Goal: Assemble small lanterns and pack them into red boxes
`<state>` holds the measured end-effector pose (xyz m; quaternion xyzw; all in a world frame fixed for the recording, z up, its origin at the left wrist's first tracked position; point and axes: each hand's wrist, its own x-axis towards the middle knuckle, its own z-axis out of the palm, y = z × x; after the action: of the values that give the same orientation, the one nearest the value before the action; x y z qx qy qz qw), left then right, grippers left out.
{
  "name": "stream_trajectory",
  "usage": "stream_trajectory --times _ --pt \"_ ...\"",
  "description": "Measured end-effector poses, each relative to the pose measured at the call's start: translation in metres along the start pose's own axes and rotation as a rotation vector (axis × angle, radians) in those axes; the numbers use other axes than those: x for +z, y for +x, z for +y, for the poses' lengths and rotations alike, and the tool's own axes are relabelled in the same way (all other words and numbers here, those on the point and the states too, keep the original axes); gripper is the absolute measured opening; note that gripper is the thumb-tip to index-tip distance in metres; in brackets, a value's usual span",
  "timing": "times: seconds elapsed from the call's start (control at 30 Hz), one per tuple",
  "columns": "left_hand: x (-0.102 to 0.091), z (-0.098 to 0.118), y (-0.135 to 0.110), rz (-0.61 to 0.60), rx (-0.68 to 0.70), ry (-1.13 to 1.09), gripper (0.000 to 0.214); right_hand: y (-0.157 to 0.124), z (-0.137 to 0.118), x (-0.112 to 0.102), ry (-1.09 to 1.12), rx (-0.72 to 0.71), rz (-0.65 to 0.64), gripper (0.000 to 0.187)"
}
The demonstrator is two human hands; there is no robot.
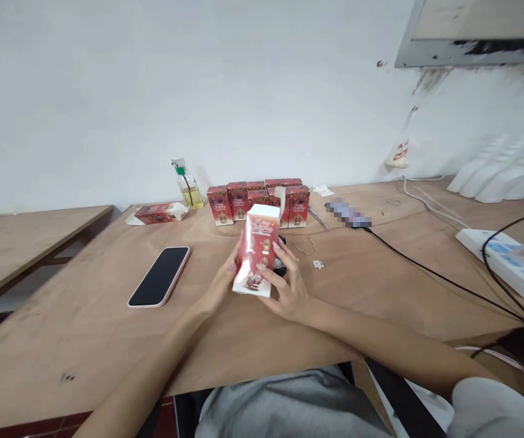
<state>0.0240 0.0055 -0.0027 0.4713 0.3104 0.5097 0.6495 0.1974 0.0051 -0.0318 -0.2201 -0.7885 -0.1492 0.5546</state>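
A red and white Christmas-print cardboard box is held above the table, tilted, between my two hands. My left hand grips its left side, with most of the fingertips hidden behind it. My right hand holds the right side, its fingers lying across the printed front. At the box's top a white flap stands up. Partly hidden behind the box and my right fingers is a dark, round object I cannot make out. Beyond stand several similar red boxes in rows.
A phone lies at left, with a flattened red box and a pump bottle farther back. To the right are a thin bent wire, a small white piece, a screwdriver-like tool, cables and a power strip.
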Motion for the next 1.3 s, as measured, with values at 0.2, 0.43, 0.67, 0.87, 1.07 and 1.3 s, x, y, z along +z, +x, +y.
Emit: stream_trajectory --times 0.2,0.43,0.67,0.87,1.07,1.3 --pt "0.010 0.005 -0.011 -0.262 0.090 0.272 0.100 -0.003 0.000 0.001 -0.024 0.022 -0.037 0.064" --pt "0.012 0.011 -0.009 -0.353 0.117 0.318 0.109 -0.002 0.003 -0.002 -0.029 0.058 -0.027 0.067" --pt "0.007 0.014 -0.010 -0.356 0.163 0.349 0.090 -0.002 0.008 0.001 -0.068 0.045 0.085 0.061" --pt "0.003 0.020 -0.013 -0.295 0.087 0.335 0.087 -0.001 0.011 0.000 -0.029 -0.007 0.080 0.063" --pt "0.004 0.021 -0.011 -0.258 0.127 0.292 0.082 0.002 0.013 -0.006 0.005 -0.029 0.008 0.065" --pt "0.009 0.020 -0.014 -0.313 0.125 0.191 0.078 -0.004 0.015 -0.003 0.099 0.059 -0.015 0.072"
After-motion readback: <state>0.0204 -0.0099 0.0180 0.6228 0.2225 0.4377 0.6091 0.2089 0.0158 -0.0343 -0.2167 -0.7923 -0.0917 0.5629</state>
